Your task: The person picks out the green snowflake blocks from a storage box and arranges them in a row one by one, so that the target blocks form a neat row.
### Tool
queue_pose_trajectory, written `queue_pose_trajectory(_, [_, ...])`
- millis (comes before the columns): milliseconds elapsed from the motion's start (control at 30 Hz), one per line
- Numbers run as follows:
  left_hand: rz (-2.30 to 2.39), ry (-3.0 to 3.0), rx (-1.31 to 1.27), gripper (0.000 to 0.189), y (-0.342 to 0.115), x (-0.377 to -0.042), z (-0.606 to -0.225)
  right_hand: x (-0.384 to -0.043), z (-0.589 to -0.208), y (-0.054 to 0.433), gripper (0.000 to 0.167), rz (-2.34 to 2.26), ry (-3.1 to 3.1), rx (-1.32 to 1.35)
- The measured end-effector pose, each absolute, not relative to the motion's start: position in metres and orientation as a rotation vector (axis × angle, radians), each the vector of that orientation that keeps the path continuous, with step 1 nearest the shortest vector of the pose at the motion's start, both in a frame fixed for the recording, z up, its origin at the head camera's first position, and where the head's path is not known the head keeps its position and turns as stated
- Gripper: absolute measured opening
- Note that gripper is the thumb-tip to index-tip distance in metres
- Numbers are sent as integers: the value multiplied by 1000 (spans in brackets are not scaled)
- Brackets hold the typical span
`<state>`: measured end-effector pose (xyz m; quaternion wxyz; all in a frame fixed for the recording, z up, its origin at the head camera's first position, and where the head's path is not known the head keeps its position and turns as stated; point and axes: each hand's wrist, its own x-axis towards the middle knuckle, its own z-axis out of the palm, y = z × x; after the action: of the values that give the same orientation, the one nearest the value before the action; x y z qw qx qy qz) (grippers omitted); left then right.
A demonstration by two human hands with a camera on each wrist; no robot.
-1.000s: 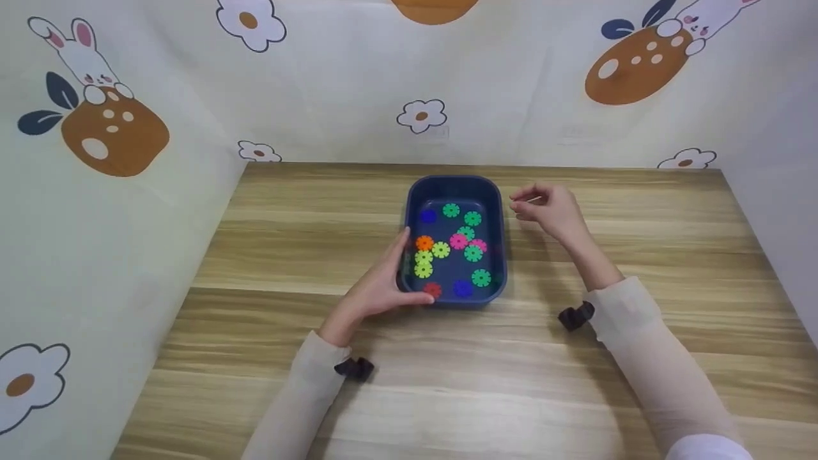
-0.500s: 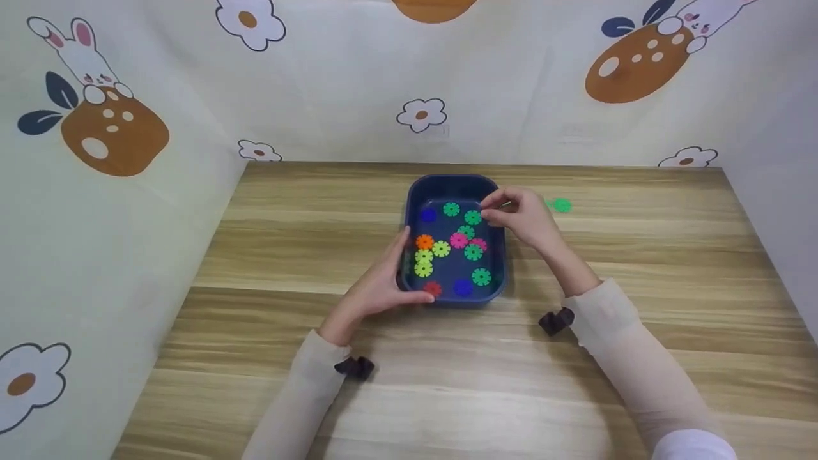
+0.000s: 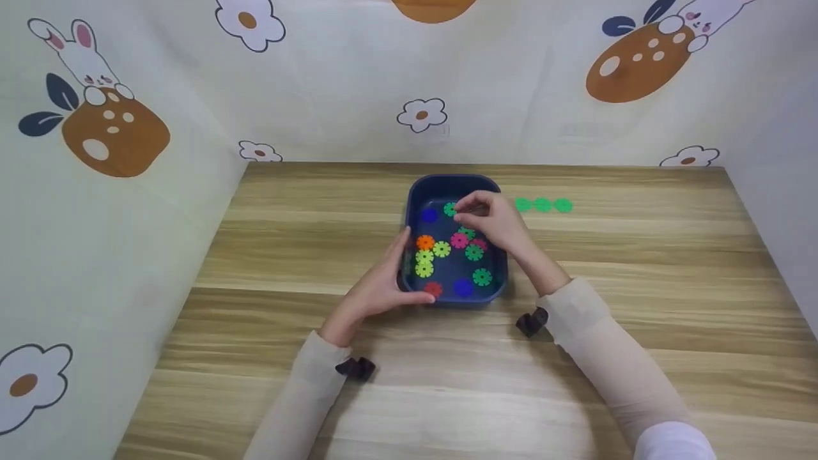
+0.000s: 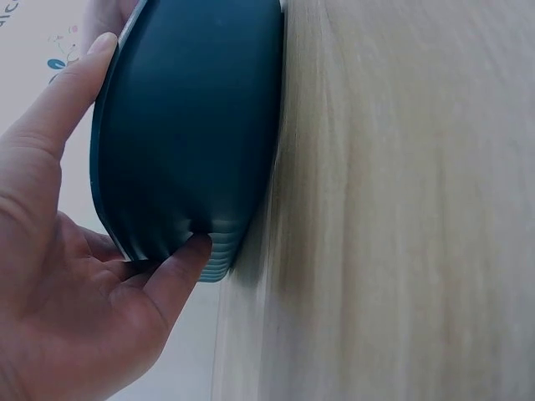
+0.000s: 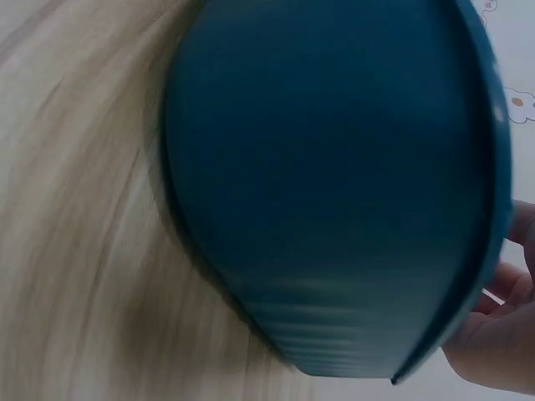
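Tbl glare; wrist pics dim.

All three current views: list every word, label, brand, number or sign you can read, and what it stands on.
Left wrist view, printed backdrop: slanted lettering, possibly "alco", cut off by the picture's edge; full word unreadable.
Head view, same backdrop: faint marks, too faint to tell whether text.
Blue tray: none readable.
Toothed discs: too small to tell.

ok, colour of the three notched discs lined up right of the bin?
The three notched discs are green; head view shows them best.
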<state>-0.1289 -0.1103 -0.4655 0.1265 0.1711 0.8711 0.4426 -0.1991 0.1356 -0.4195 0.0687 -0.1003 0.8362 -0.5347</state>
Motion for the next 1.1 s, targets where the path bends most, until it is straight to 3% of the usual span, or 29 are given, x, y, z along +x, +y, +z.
queue_pose_trajectory(800, [1247,2529,480,127,-109,-127,-464,-233,-447,116,49,-1376,2506,-202])
queue_pose_trajectory(1100, [1248,2537,462,127,-110,-127,-463,-235,-451,110,43,-1199,2564,-259])
